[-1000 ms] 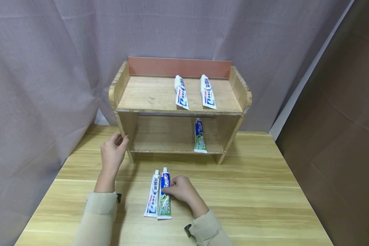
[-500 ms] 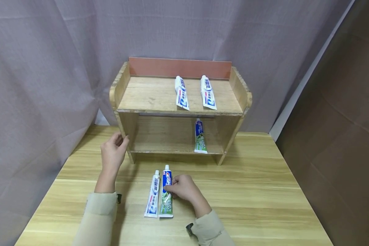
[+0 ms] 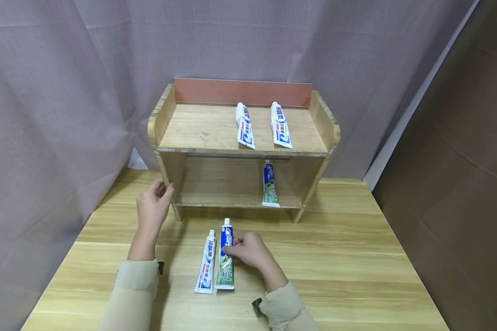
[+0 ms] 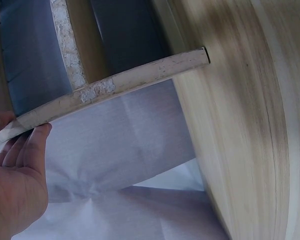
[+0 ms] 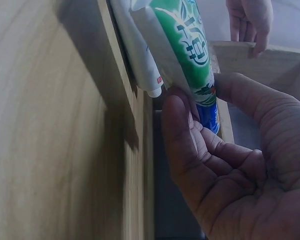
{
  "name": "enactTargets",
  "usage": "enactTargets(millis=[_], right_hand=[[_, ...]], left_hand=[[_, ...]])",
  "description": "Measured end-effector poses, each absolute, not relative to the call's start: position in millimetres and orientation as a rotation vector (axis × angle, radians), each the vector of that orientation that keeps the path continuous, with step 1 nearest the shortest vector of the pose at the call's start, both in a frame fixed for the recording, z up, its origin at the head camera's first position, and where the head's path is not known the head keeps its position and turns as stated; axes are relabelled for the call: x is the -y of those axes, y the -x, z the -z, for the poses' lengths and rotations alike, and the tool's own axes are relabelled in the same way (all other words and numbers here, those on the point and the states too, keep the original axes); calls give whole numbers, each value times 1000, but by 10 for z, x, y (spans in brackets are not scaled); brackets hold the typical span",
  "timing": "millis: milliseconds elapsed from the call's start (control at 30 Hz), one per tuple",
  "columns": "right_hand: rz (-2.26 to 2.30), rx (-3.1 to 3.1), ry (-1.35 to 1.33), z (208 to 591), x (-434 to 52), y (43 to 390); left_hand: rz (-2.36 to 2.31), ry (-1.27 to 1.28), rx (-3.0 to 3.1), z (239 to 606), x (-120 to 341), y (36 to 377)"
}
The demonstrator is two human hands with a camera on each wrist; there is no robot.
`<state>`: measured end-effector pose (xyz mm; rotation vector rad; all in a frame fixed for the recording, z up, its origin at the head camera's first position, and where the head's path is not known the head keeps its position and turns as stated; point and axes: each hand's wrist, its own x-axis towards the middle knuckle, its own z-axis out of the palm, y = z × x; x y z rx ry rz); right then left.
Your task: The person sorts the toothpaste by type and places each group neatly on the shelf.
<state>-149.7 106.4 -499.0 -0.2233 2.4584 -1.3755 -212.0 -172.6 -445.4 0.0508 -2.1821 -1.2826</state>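
Sorting Toothpaste at a Wooden Rack

Holding the rack [image 3: 240,151] by its left side panel, the left hand [image 3: 152,208] has thumb and fingers curled round the panel's front edge; the left wrist view shows the fingertips [image 4: 37,132] against that chipped edge.

Item 1: white tube [image 3: 206,262], flat on the table [image 3: 356,257], cap pointing toward the rack, just left of the green tube and touching it along its side.

Item 2: green tube [image 3: 225,257], blue at the cap end, green at the crimp. Lies beside the white tube, slightly further forward. The right hand [image 3: 250,250] pinches it near the middle, thumb [image 5: 177,130] under one side and fingers over the other, as the right wrist view shows.

Item 3: lower tube [image 3: 269,184], same blue and green kind, on the rack's lower shelf, right of centre.

Items 4 and 5: two white tubes, left shelf tube [image 3: 244,125] and right shelf tube [image 3: 280,125], on the top shelf, caps toward the red back board [image 3: 242,92], lying apart.

Surround: grey curtain [image 3: 66,92] behind the rack.
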Motion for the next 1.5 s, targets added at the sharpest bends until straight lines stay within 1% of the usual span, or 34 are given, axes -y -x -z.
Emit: enactTargets(millis=[333,767,1200,1500], right_hand=[[1380,-2460,221,4940,-1071,1496],[1417,-2462,259,4832,-1111,1589],[1408,-2474,233,4687,-1145,1679],[1433,-2490,288,4586,-1160,1734]], left_hand=[[1292,-44,2179,4462,1726,2117],[1268,-22,2174,4456,1724,2116],[1281,-26,2180,4455,1731,2113],[1266,-23,2165,4467,1734,2133]])
